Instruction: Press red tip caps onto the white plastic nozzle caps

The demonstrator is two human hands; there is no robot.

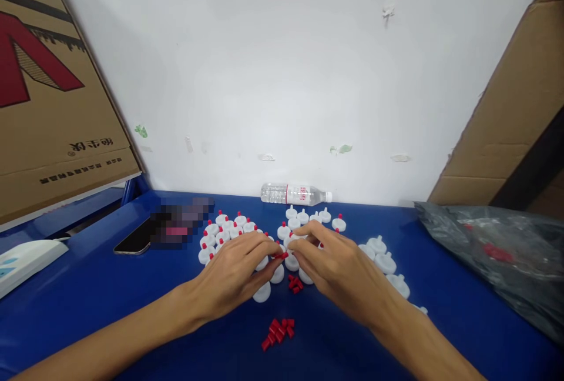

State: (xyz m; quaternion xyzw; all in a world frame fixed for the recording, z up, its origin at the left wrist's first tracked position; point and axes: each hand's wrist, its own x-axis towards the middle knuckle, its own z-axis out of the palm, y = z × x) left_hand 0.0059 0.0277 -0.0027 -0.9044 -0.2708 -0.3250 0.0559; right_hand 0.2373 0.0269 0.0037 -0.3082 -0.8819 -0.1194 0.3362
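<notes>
My left hand (240, 269) reaches in over the group of white discs, its thumb and fingertips closed on small red caps (280, 256). Close beside it, my right hand (337, 263) is curled with thumb and forefinger together at a white disc. What those right fingertips pinch, if anything, is hidden. Around both hands lie many white round discs with short nozzles, such as a bare white disc (261, 292) in front. Those on the left, like the capped disc (240, 220), carry red caps. Loose red caps (277, 331) lie nearest me, with a smaller heap of red caps (295, 283) between my hands.
Uncapped white discs (385, 262) lie right of my right forearm. Behind, a clear bottle (299, 194) rests on its side against the white wall (282, 75). A phone (134, 237) and white device (29, 260) are left; a grey plastic bag (493, 257) is right on the blue table (176, 351).
</notes>
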